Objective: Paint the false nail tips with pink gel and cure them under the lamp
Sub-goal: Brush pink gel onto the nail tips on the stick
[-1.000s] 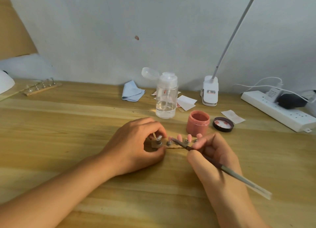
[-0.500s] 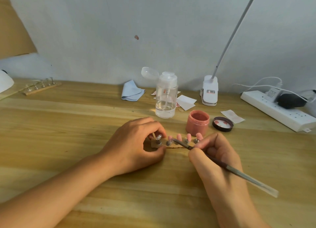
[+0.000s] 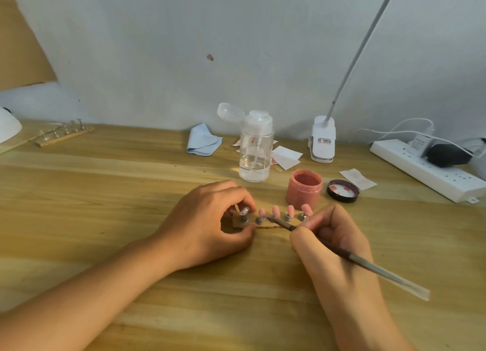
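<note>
Just in front of the pink jar [image 3: 303, 189] and to its left, your left hand [image 3: 207, 224] pinches the left end of the wooden strip [image 3: 238, 222], thumb in front and fingers curled behind. Five nail tips stand on it: the leftmost clear tip [image 3: 244, 210] is unpainted, and the other four pink tips [image 3: 290, 209] are coated. Your right hand [image 3: 334, 248], in front of the jar, holds the brush [image 3: 342, 252] like a pen, with its bristles at the pink tip nearest the clear one. The jar is open and its lid [image 3: 342, 190] lies just to its right. The clear bottle [image 3: 255, 153] stands behind the jar to the left, and the power strip [image 3: 431, 174] lies well to its right.
</note>
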